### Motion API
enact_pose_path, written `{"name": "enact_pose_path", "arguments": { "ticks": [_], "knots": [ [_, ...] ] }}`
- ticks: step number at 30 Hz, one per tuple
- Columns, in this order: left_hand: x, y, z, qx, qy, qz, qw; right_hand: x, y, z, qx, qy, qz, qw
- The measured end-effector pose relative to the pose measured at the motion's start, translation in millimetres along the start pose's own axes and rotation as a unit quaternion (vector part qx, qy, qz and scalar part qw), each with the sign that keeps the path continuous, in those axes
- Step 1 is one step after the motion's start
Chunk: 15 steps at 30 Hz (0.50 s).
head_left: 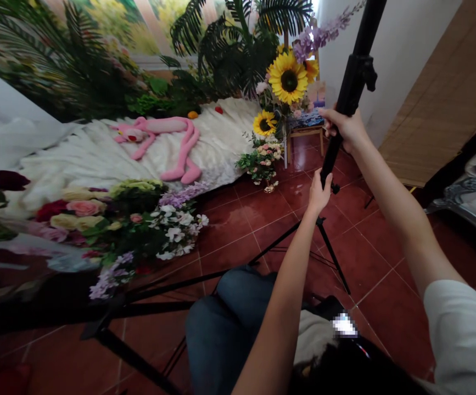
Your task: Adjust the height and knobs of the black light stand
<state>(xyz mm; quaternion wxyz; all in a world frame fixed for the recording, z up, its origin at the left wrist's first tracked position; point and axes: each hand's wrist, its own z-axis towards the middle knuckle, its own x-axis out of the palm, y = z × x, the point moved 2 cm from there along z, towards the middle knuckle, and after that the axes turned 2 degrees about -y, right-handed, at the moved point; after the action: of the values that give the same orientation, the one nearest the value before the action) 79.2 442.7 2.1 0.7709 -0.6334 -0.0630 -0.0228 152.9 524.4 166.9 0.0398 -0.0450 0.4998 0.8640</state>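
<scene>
A black light stand rises at a slant on the right, its spread legs resting on the tiled floor. My right hand is wrapped around the thick collar of its pole, below a clamp knob. Lower down, my left hand grips the same pole, just beside a smaller knob. Both hands are closed on it. The top of the stand lies outside the view.
A pink plush toy lies on a white furry cloth. Flower arrangements and sunflowers stand around it. Another black stand crosses the lower left. An ornate silver-framed seat is at the right.
</scene>
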Motion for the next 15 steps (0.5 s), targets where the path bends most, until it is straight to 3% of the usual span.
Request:
{"name": "enact_pose_path", "arguments": {
  "ticks": [4,10,15],
  "knots": [
    [1.0,1.2,0.9,0.049,0.015,0.016,0.999,0.4,-3.1,-1.8,-0.005,0.001,-0.009,1.0],
    [1.5,2.6,0.9,0.052,-0.005,0.024,0.998,-6.0,-2.5,-5.8,-0.045,0.011,-0.061,0.997],
    [3.7,5.6,2.2,0.073,-0.006,0.069,0.995,-36.0,-6.4,-58.3,-0.056,0.005,-0.155,0.986]
  ]
}}
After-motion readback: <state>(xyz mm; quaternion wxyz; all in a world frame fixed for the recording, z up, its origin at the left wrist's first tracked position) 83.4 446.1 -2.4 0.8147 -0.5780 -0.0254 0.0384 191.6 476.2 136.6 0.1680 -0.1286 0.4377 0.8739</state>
